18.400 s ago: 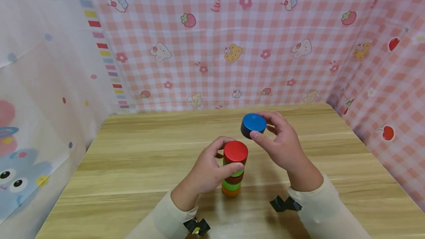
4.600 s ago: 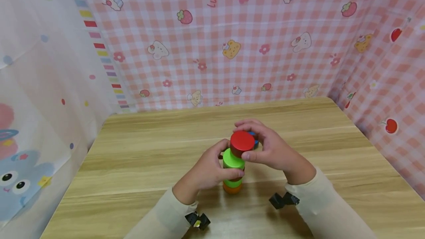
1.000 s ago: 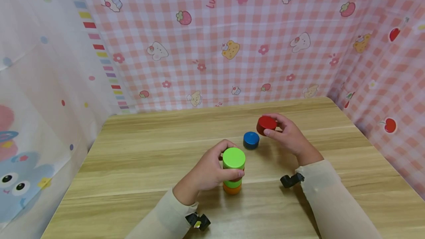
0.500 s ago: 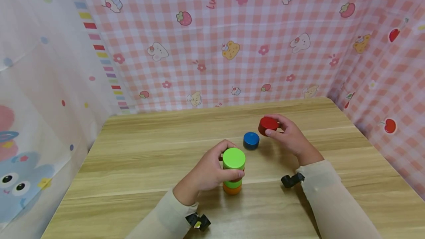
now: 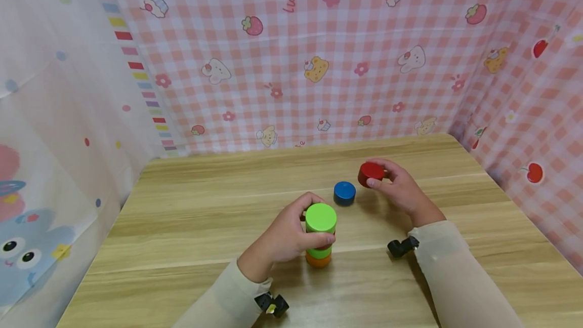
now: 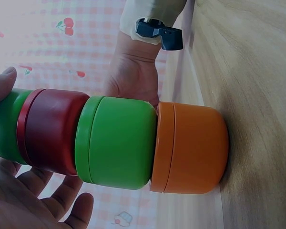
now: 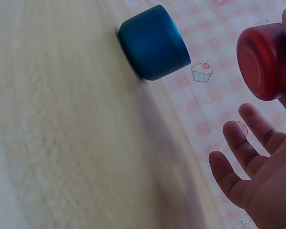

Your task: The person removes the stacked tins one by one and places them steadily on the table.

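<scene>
Walled in on the far side and at right by pink-checked cloth (image 5: 291, 39), printed with cupcakes and strawberries. Set below on a wood-grain worktop (image 5: 182, 211), bordered at left by white dotted cloth (image 5: 45, 90). Dressed in pale sleeves (image 5: 460, 277), reaching in from the near side. With the left hand (image 5: 289, 234), wrapped part-closed around the upper part of an upright stack (image 6: 107, 140) near the middle. Built, top to bottom, from upper green cylinder (image 5: 321, 218), dark red cylinder (image 6: 55, 129), lower green cylinder (image 6: 121, 145) and orange cylinder (image 5: 319, 260), resting on the worktop. With the right hand (image 5: 398, 189), pinching a loose red cylinder (image 5: 370, 171) off the worktop, farther and right of the stack, with the other fingers spread. Standing between stack and loose red cylinder, on the worktop: a blue cylinder (image 5: 344, 193), touched by neither of the hands. Fixed at the cuffs with small black mounts (image 5: 403, 247).
</scene>
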A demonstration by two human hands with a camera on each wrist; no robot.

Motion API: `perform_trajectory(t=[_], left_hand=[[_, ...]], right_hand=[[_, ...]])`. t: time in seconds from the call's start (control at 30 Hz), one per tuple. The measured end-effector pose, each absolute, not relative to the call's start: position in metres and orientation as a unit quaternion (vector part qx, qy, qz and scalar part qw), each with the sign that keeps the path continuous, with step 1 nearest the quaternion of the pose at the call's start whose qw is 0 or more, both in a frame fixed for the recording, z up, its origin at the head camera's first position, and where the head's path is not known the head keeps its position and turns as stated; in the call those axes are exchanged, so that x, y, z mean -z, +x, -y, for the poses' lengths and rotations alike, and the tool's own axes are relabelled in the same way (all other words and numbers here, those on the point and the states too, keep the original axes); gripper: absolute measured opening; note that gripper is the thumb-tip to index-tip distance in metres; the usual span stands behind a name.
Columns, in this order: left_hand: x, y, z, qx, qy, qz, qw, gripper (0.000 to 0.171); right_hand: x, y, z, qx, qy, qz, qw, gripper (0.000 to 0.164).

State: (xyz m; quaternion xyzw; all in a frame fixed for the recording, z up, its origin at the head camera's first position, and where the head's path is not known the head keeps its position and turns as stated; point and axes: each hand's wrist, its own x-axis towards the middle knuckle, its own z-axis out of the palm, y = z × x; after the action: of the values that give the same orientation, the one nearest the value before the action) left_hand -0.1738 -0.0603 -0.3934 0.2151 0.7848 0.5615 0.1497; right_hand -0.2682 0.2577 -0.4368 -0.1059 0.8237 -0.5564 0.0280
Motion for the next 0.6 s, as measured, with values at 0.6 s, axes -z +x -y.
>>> perform_trajectory(t=[0.6], left_hand=[[0.393,-0.173,0.060,-0.559,0.208,-0.788,0.151,0.045]], right_hand=[[0.448,-0.272,-0.264,0.560,-0.082,-0.822,0.058,0.064]])
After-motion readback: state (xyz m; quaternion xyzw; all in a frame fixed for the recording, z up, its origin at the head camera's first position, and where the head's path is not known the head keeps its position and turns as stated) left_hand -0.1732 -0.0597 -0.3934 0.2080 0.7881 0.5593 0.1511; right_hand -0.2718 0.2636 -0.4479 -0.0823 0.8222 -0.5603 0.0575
